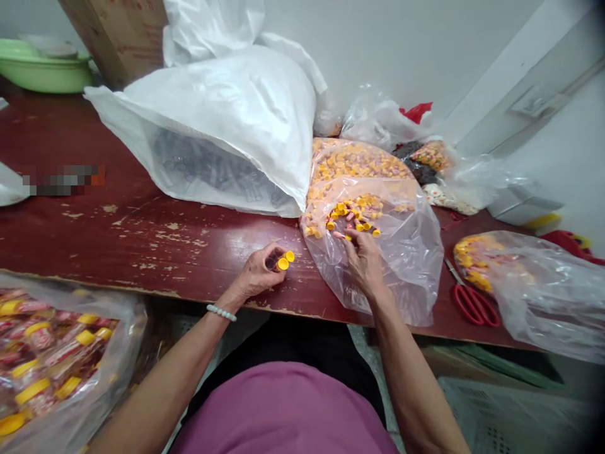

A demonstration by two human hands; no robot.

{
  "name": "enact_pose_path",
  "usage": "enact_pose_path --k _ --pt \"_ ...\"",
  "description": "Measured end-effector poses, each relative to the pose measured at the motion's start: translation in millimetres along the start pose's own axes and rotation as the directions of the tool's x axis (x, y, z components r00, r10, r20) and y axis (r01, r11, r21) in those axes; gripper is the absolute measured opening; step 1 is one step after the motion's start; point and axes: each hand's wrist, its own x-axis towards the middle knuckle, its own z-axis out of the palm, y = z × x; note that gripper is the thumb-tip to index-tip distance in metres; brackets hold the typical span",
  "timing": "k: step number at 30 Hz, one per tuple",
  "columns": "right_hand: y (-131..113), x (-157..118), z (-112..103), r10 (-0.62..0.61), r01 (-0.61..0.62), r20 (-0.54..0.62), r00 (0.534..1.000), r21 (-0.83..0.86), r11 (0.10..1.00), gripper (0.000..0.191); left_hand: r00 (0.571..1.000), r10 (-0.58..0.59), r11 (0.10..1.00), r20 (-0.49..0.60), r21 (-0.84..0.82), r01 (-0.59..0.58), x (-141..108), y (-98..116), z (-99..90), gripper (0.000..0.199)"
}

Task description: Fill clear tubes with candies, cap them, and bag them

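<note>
My left hand is closed around a small bundle of clear tubes. Two yellow caps top tubes at its right side. Over the mouth of a clear plastic bag, my right hand has its thumb and fingers pinched at a small yellow-capped piece, partly hidden by the fingertips. More yellow caps with pink-and-white wrapped parts lie loose in the bag's opening and fill its rear. Behind my left hand, a large white sack lies open, with many clear empty tubes inside.
Red-handled scissors lie right of the bag, beside another bag of yellow pieces. At lower left stands a bag of filled yellow-capped tubes. A green basin and cardboard box are at the back of the worn red table.
</note>
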Motion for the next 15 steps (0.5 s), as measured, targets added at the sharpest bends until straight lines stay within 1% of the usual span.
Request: enact_pose_path --k 2,4,6,8,9,10,13,15 --pt "-35.6 7.2 3.8 -0.15 0.141 0.067 0.986 0.125 0.982 0.022 1.0 -0.011 1.0 0.014 -0.007 0.011 0.1 3.6 -1.0 0.03" --pt "-63.0 10.8 10.3 -0.292 0.258 0.173 0.941 0.197 0.946 0.023 0.999 -0.016 1.0 0.028 -0.009 0.016 0.2 6.7 -2.1 0.031" --pt "-78.9 10.3 17.2 -0.379 0.33 0.26 0.888 0.213 0.92 0.025 1.0 -0.004 1.0 0.03 0.0 0.004 0.4 7.7 -2.8 0.033" --pt "-85.5 9.4 21.3 -0.419 0.366 0.3 0.857 0.217 0.905 0.027 1.0 0.008 1.0 0.021 0.021 -0.008 0.8 6.9 -2.7 0.033" --pt "-86.8 10.2 22.2 -0.422 0.367 0.296 0.857 0.224 0.903 0.027 1.0 0.008 0.999 0.016 0.032 -0.008 1.1 6.2 -2.4 0.032" --pt "-87.5 12.2 22.9 -0.416 0.359 0.276 0.866 0.236 0.903 0.028 1.0 0.004 0.999 0.011 0.041 -0.004 1.4 5.7 -2.1 0.031" --pt "-89.9 25.9 30.0 -0.338 0.29 0.16 0.928 0.26 0.921 0.025 0.999 -0.037 0.999 0.011 0.039 0.037 2.1 5.8 -1.3 0.024" --pt "-93.4 37.6 43.6 -0.266 0.238 0.089 0.96 0.245 0.94 0.025 0.998 -0.055 0.998 0.034 0.017 0.055 2.0 5.9 -1.4 0.024"
